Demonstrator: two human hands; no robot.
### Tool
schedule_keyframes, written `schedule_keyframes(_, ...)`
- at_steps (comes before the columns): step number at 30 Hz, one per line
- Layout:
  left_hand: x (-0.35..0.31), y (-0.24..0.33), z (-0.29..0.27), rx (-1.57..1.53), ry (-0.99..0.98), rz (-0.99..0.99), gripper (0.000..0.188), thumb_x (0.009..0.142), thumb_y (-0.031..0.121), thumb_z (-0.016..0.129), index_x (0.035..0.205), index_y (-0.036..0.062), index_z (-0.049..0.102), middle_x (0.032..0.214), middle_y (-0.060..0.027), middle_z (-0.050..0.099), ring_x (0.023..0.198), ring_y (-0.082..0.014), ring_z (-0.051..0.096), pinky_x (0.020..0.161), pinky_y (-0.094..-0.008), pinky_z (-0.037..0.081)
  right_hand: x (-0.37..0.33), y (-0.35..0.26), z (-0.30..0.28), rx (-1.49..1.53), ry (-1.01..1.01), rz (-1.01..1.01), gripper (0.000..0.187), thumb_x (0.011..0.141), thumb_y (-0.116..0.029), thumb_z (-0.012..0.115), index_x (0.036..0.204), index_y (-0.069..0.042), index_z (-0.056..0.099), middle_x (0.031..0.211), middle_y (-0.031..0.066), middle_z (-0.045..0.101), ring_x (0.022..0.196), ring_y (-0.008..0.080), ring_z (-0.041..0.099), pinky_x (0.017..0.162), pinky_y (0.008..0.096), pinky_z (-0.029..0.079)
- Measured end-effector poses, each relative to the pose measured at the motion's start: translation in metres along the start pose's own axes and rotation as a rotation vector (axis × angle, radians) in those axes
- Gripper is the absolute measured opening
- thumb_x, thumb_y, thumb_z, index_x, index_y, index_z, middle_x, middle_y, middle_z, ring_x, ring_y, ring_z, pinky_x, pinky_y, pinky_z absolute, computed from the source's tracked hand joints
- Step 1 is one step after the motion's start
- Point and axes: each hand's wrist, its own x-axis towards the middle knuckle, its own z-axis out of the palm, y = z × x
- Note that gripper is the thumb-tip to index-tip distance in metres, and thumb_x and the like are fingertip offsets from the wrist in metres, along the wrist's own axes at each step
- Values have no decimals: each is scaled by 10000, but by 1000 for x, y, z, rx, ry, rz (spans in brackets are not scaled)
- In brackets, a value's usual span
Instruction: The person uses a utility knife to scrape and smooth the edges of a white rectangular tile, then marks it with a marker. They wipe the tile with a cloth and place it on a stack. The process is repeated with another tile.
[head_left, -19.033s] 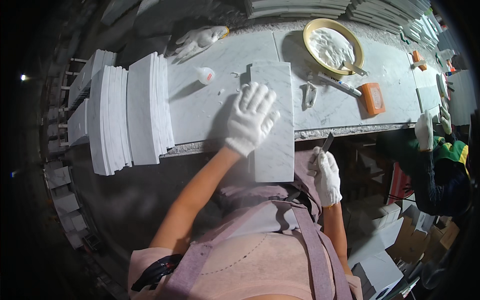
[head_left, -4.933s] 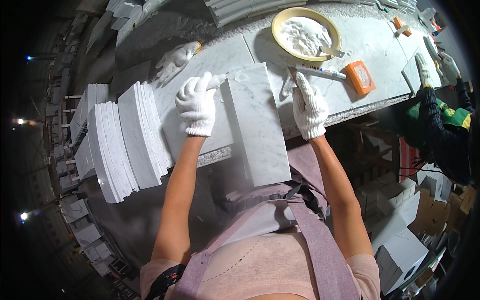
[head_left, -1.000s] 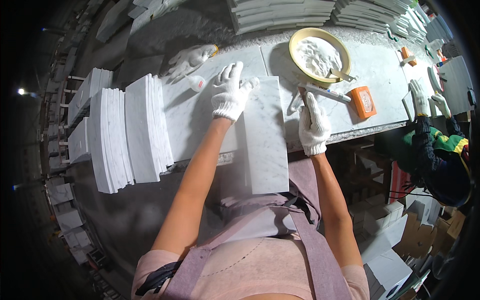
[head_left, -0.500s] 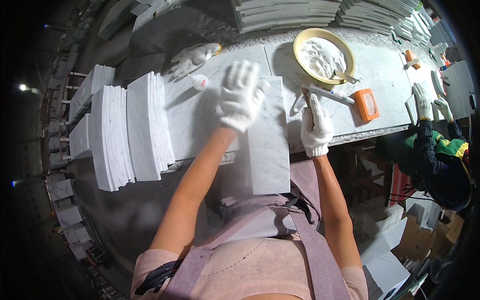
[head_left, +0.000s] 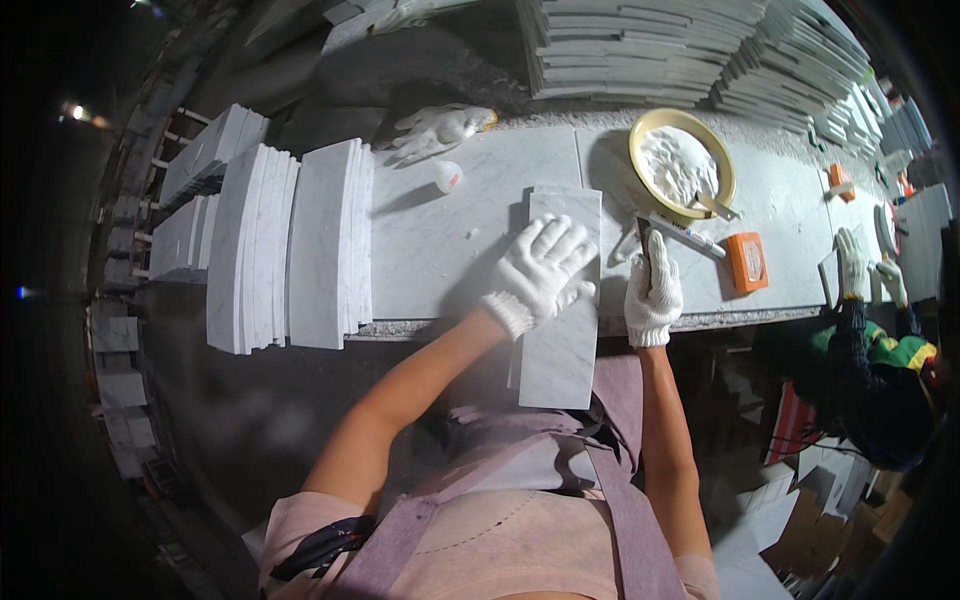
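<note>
Two pale grey-veined marble tiles lie stacked, the upper tile (head_left: 558, 365) nearly covering the lower one and reaching past the table's near edge. My left hand (head_left: 545, 272), in a white knitted glove, is laid flat across the upper tile with its fingers apart. To the right, my gloved right hand (head_left: 655, 298) is closed around a thin dark-brown strip-like tool (head_left: 643, 230); its lower part is hidden by the glove. Just beyond that hand lies a white marker (head_left: 690, 237), with an orange block (head_left: 747, 262) to its right.
A yellow bowl (head_left: 641, 150) of white paste holds a putty knife (head_left: 718, 208). Stacked tiles (head_left: 330, 240) stand at left, more (head_left: 640, 50) at the back. A loose glove (head_left: 445, 130) and small white bottle (head_left: 449, 177) lie far left. A co-worker's gloved hands (head_left: 853, 262) are at right.
My left hand has come nearer and rightward, from the tiles' far left edge onto the middle of the upper one. The whole view has shifted slightly; my right hand keeps its grip.
</note>
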Motion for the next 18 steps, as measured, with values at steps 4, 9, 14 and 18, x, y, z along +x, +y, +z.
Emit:
schedule_keyframes(4, -5, -22, -19, 18, 179, -645, 544, 1014, 393, 634, 1451, 75, 579, 1501, -153, 558, 1436, -364, 462, 1182, -535, 373, 0, 0, -7, 251, -71, 66, 667, 849, 170, 572, 1489, -15, 593, 1232, 177, 733, 873, 232, 695, 754, 331, 573)
schedule_keyframes(9, -81, 1, -50, -207, 225, -546, 472, 1058, 301, 610, 1463, 60, 583, 1440, -213, 571, 1173, -372, 645, 966, -448, 547, -19, -23, -54, 910, -177, 991, 574, 1100, -114, 509, 1644, -11, 359, 934, -54, 636, 724, 26, 548, 623, 167, 478)
schedule_keyframes(14, -138, 63, -57, -553, 18, -756, 350, 1026, 360, 606, 1230, 85, 680, 1097, -159, 695, 1050, -360, 682, 897, -497, 536, -39, -58, -114, 1082, -540, 1075, 272, 1094, -208, 615, 1288, -18, 638, 882, 19, 596, 878, 114, 606, 743, 252, 518)
schedule_keyframes(18, -141, 94, -58, -740, -182, -948, 467, 1047, 432, 595, 1379, 104, 612, 1220, -175, 670, 1075, -377, 676, 916, -482, 533, -59, -117, -149, 728, -610, 1084, 340, 1073, -248, 653, 1297, 6, 618, 1175, 109, 696, 982, 177, 640, 900, 339, 573)
